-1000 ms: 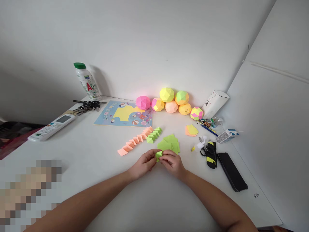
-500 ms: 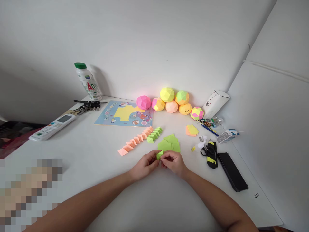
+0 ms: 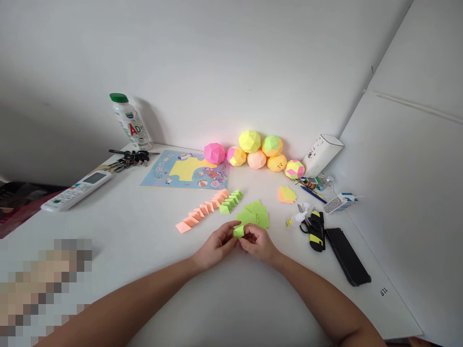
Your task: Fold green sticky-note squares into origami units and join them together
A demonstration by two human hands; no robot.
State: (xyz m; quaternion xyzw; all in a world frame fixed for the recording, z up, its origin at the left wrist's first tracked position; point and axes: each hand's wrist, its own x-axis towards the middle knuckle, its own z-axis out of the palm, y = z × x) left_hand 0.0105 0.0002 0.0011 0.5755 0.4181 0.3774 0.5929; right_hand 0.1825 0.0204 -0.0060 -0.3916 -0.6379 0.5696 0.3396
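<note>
Left hand (image 3: 216,246) and right hand (image 3: 259,243), fingers pinched on folded green paper piece (image 3: 238,232) just above surface (image 3: 152,241); loose green sheets (image 3: 255,215) just beyond that piece, orange and green folded row (image 3: 210,208) beyond-left, paper balls (image 3: 255,150) farthest beyond, at wall.

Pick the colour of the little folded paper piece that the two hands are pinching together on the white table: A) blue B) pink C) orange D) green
D: the small folded paper piece pinched between the left hand and the right hand is bright green, like the loose green paper squares just behind it.
</note>
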